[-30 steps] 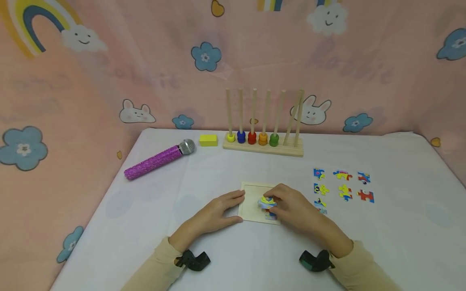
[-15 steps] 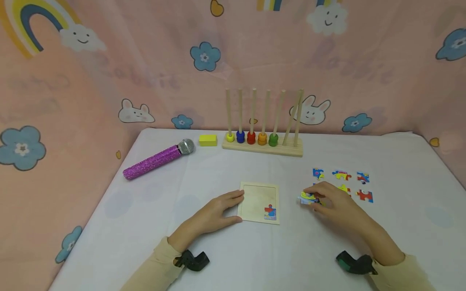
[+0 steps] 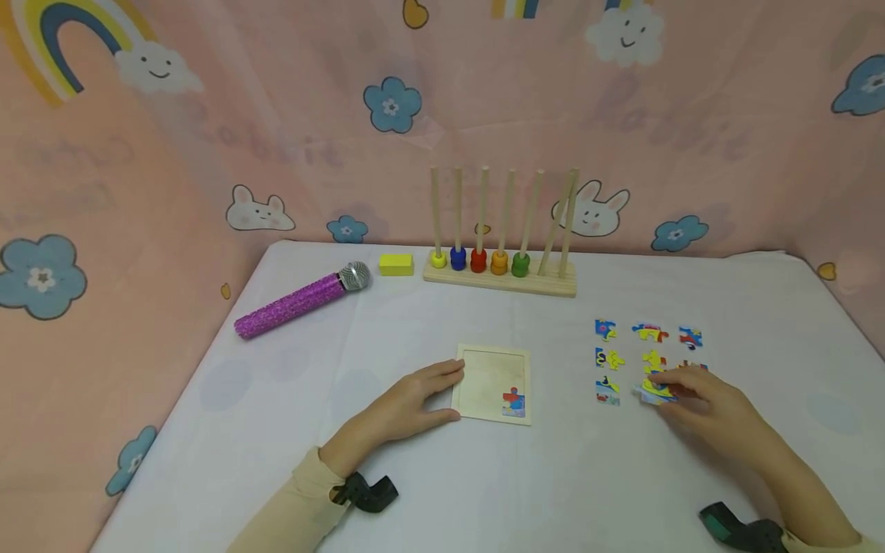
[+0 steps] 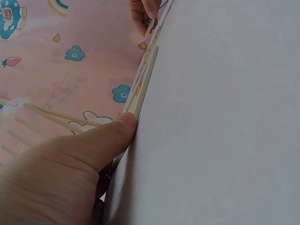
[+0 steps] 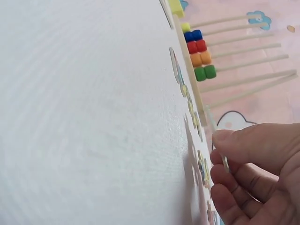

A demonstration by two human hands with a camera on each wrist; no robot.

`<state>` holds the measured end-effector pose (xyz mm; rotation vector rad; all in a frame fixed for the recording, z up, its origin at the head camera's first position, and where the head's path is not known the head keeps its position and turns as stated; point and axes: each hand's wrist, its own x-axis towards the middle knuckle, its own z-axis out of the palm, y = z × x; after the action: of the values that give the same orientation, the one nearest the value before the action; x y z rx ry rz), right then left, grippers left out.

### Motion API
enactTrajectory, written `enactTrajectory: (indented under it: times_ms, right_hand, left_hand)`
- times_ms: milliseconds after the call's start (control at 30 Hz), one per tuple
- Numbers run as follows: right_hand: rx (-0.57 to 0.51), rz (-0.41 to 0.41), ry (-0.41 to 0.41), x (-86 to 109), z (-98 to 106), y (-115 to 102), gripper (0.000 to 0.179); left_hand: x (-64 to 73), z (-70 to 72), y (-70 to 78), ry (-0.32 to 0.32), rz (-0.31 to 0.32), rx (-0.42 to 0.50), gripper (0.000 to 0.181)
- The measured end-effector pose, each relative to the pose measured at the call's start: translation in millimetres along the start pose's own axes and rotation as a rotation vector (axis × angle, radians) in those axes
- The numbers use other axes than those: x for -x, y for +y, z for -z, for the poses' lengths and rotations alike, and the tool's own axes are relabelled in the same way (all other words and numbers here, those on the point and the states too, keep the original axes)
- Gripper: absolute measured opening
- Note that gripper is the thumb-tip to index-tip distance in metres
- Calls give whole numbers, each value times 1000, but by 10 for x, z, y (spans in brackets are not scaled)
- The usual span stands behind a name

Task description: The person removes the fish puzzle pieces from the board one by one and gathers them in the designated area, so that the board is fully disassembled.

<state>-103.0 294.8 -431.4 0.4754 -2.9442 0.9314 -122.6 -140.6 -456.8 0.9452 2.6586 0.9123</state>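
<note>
My left hand [image 3: 408,403] rests at the left edge of a shallow wooden puzzle tray [image 3: 477,384]; its fingers and thumb touch the rim, and the left wrist view shows the thumb [image 4: 119,129] against the tray's side. One red and blue puzzle piece [image 3: 513,404] lies in the tray's lower right corner. Over on the right, my right hand [image 3: 719,407] pinches a yellow and light-blue puzzle piece [image 3: 653,392] between thumb and fingers. In the right wrist view this piece [image 5: 226,163] is seen edge-on, above the table. Several other pieces [image 3: 608,359] lie in rows beside that hand.
Behind the tray stands a wooden peg rack [image 3: 498,283] with coloured beads on its rods. A yellow block [image 3: 396,266] and a purple glittery microphone [image 3: 297,305] lie to its left. White cloth covers the table [image 3: 539,491]; a printed pink curtain [image 3: 290,115] hangs behind.
My right hand has carried its puzzle piece from over the tray rightward to the rows of loose pieces. The red and blue piece stays in the tray. My left hand keeps its place.
</note>
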Motion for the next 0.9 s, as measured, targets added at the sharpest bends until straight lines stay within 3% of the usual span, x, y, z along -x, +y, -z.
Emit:
enactTrajectory:
  times_ms: [200,700,900]
  right_hand:
    - [-4,-43,-12,80,-29,88,31]
    - [-16,-6,31,117,-102,155,32]
    - [-26,-42,25,118,-115,162,35]
  left_hand:
    - [1,8,12,-2,3,5,67]
    - [5,7,20,-4,8,15,67]
    - [-1,0,9,-7,8,9,68]
